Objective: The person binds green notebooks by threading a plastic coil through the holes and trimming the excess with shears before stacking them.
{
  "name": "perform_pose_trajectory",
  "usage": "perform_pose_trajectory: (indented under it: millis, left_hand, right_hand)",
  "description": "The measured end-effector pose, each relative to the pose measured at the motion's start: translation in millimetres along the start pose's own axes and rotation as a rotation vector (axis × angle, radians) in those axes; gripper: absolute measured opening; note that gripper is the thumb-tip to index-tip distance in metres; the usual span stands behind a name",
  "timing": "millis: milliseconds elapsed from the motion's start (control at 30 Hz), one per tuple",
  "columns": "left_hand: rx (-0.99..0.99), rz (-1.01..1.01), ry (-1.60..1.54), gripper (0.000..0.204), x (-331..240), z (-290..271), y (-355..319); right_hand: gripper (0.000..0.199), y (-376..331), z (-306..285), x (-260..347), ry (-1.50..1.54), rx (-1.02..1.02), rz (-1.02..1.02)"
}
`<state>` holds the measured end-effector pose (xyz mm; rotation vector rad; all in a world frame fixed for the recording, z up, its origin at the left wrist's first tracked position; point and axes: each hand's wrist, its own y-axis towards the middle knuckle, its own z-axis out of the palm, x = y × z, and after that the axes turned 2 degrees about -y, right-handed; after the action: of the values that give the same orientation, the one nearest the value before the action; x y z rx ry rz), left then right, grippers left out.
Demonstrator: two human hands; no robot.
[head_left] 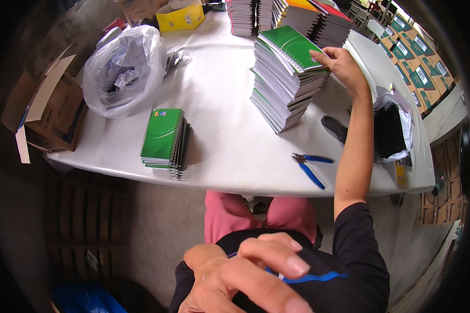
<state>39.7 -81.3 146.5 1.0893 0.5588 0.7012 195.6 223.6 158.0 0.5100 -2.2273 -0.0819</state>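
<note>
Right hand (340,63) rests fingers on the green-covered top notebook of the tall spiral notebook stack (286,83), mid-table, not clamped. Left hand (250,276) hangs loose near the lap, empty. Bare white tabletop (230,130) lies between it and the small green notebook pile (166,140) near the front edge; blue-handled pliers (310,166) close by.

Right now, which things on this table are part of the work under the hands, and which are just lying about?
In hand:
- right hand on the tall stack of green spiral notebooks
- small notebook stack
- left hand, near the lap, holding nothing visible

Lying about:
- blue-handled pliers
- clear plastic bag
- yellow box
- cardboard box
</note>
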Motion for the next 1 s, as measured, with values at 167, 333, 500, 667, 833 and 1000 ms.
perform_pose_trajectory:
  millis: [167,333,500,667,833,1000]
  left_hand:
    - [0.194,-0.024,0.067,0.074,4,-23,4]
    - [0.107,0.01,-0.021,0.073,9,-18,-18]
    - [0.043,-0.066,-0.073,0.056,3,0,0]
    - [-0.025,-0.153,-0.202,0.05,-1,0,1]
    - [-0.151,-0.483,0.13,0.076,-3,-37,3]
    - [-0.501,-0.772,0.505,0.087,50,-77,-12]
  right_hand:
    - [0.039,-11,-1,26,-0.451,-0.288,0.065]
    - [0.037,-18,8,28,-0.571,-0.493,0.005]
    - [0.037,-20,22,27,-0.549,-0.564,-0.035]
    - [0.029,-25,19,25,-0.449,-0.641,-0.125]
    - [0.025,-50,19,42,0.43,-0.484,-0.248]
    - [0.021,-142,50,57,0.83,-0.258,-0.315]
